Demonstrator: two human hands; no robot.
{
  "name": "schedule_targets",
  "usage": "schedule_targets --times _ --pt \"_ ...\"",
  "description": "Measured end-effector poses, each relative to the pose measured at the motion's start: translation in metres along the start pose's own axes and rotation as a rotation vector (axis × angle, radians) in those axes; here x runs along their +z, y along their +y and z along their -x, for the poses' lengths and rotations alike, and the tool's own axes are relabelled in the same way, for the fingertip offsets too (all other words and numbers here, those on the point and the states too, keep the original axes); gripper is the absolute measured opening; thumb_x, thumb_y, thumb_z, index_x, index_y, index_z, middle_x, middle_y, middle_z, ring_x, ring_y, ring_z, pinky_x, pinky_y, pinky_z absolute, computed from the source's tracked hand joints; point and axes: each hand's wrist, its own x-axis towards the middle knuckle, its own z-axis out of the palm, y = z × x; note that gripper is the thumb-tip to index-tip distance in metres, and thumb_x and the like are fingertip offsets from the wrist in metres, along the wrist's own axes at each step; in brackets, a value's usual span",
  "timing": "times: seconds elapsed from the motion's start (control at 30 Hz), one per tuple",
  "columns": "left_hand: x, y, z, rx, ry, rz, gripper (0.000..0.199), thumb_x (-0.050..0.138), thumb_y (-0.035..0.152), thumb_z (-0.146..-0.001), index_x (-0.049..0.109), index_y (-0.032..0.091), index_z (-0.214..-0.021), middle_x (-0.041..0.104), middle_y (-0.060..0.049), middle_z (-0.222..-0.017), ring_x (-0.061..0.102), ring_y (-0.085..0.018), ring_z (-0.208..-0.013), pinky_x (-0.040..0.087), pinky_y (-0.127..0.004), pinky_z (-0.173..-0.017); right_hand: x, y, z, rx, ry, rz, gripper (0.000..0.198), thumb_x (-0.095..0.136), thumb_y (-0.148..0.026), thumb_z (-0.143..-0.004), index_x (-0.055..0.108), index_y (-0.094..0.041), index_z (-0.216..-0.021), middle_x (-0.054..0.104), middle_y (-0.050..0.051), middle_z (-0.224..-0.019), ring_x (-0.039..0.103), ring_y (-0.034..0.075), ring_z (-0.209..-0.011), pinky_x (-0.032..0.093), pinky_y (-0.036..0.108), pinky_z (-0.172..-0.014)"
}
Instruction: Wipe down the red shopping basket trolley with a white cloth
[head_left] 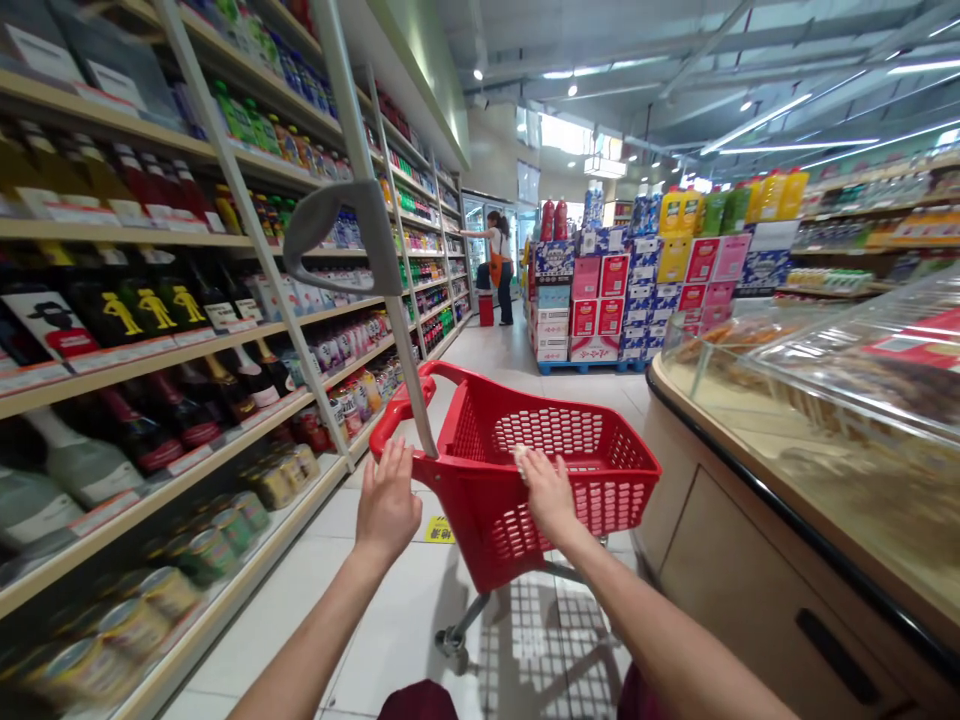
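Gripping both hands (pixel 388 500) (pixel 547 492), red basket trolley (pixel 555 470) just ahead.

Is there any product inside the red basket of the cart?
No: the red basket shows only its bare mesh walls and floor, while the left hand and right hand rest on its near rim.

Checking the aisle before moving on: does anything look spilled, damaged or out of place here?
Nothing stands out. The red basket cart stands upright with both hands on its rim, left hand and right hand; the floor shows no spill.
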Motion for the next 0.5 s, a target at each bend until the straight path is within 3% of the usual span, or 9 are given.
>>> schedule_targets --times 0.07,0.2,0.27,0.4,0.5 --pt "0.004 0.021 -0.002 0.06 0.037 0.032 0.062 0.04 0.011 -0.068 0.032 0.009 -0.129 0.031 -0.011 -0.139 0.02 -0.022 -0.13 0.017 -0.042 -0.107 -0.001 0.017 0.008 0.077 0.007 0.043 0.06 0.03 0.002 -0.073 0.041 -0.018 -0.128 0.042 0.009 -0.132 0.034 0.02 -0.123 0.02 0.048 -0.1" --pt "0.021 0.057 -0.01 0.185 -0.13 0.021 0.06 0.04 0.014 -0.067 0.037 0.008 -0.127 0.034 -0.011 -0.137 0.023 -0.022 -0.129 0.017 -0.041 -0.107 -0.004 0.026 0.017 -0.14 -0.016 0.046 0.059 0.034 -0.001 -0.074 0.036 -0.018 -0.13 0.036 0.006 -0.136 0.024 0.017 -0.128 0.016 0.044 -0.103" --pt "0.029 0.063 -0.012 0.207 -0.194 -0.008 0.06 0.04 0.015 -0.067 0.038 0.008 -0.127 0.036 -0.011 -0.136 0.025 -0.022 -0.129 0.017 -0.042 -0.107 -0.008 0.039 0.02 -0.118 -0.038 0.075 0.06 0.033 0.0 -0.073 0.037 -0.02 -0.13 0.038 0.005 -0.135 0.026 0.017 -0.127 0.016 0.045 -0.103" --pt "0.038 0.062 -0.01 0.18 -0.209 -0.031 0.062 0.041 0.016 -0.065 0.038 0.006 -0.127 0.035 -0.012 -0.136 0.024 -0.024 -0.129 0.016 -0.042 -0.107 -0.013 0.065 0.029 0.172 -0.015 0.147 0.06 0.029 0.004 -0.072 0.042 -0.018 -0.127 0.039 0.008 -0.134 0.032 0.021 -0.124 0.02 0.049 -0.1" --pt "0.038 0.063 -0.007 0.146 -0.191 -0.042 0.065 0.042 0.015 -0.063 0.037 0.004 -0.127 0.033 -0.013 -0.137 0.022 -0.024 -0.129 0.015 -0.041 -0.107 -0.009 0.061 0.03 -0.002 -0.008 0.108 0.062 0.032 0.003 -0.071 0.038 -0.017 -0.13 0.034 0.007 -0.137 0.024 0.019 -0.128 0.019 0.046 -0.101"
